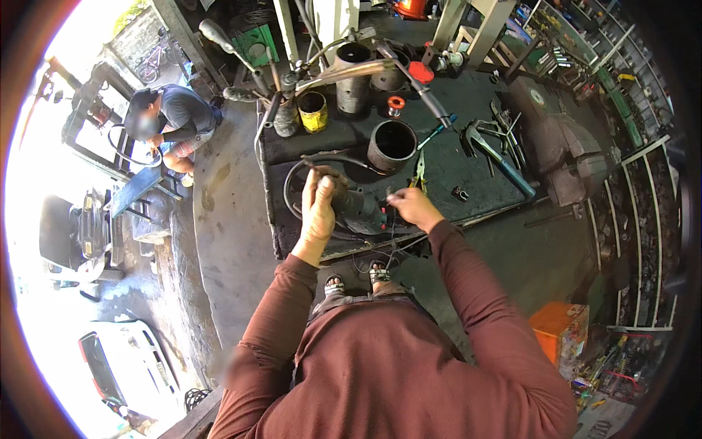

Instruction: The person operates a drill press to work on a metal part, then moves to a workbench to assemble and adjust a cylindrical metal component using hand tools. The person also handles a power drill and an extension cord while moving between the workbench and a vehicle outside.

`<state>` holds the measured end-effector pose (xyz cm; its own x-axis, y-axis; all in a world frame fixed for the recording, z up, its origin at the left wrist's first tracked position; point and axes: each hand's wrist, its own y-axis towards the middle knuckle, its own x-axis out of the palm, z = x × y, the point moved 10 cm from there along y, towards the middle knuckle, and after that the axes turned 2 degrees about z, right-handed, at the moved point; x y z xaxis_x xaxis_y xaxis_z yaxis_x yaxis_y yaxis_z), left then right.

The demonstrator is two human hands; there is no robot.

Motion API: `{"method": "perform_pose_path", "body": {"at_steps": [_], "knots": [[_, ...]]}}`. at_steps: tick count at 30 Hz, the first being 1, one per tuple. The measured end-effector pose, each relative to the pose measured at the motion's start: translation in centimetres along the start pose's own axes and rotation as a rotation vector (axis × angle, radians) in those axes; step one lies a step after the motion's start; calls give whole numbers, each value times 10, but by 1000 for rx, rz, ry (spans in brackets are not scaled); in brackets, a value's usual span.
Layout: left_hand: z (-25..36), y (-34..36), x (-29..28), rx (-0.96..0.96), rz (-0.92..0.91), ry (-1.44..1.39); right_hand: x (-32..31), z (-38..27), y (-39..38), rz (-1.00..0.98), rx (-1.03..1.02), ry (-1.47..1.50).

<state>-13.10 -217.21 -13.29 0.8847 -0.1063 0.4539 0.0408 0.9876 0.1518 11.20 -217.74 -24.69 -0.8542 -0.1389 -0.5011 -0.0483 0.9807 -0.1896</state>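
Note:
On the near edge of the dark workbench point(468, 172), a dark, roughly cylindrical part point(356, 210) with small red spots at its right end lies between my hands. My left hand point(318, 208) is closed against its left side, and the fingertips partly disappear behind it. Just off the right end, my right hand point(415, 208) has thumb and fingers pinched; whatever is between them is too small to make out. Thin wires point(395, 241) hang below the part, and a black cable point(289, 186) curves around its left. Pliers with yellow handles point(419, 172) rest behind my right hand.
Beyond the part stand an open dark metal cylinder point(393, 146), a red-orange spool point(395, 104), a yellow can point(313, 113) and taller cylinders point(353, 80). Several hand tools point(501, 150) and a bulky vise point(567, 146) occupy the right. Another person point(175, 117) sits at far left.

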Motion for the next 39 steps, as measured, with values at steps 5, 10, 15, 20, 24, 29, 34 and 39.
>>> {"method": "perform_pose_path", "body": {"at_steps": [5,10,15,20,24,29,34,39], "knots": [[13,-4,22,-66,-198,99,-50,5,-54,307,56,657],[-2,3,14,-121,-267,49,-114,61,-128,847,107,843],[-6,6,8,-89,-277,42,-110,102,-203,902,567,1000],[-3,6,12,-114,-287,69,-56,-42,-190,348,149,278],[-8,10,10,-158,-291,40,-42,-176,-137,235,-408,90],[-11,10,3,-192,-217,8,-30,-249,-91,251,-701,-404],[-6,1,10,-190,-182,-44,-15,-251,-77,115,-856,-645],[-7,-1,8,-162,-187,-8,-10,-261,-74,41,-986,-761]]}}
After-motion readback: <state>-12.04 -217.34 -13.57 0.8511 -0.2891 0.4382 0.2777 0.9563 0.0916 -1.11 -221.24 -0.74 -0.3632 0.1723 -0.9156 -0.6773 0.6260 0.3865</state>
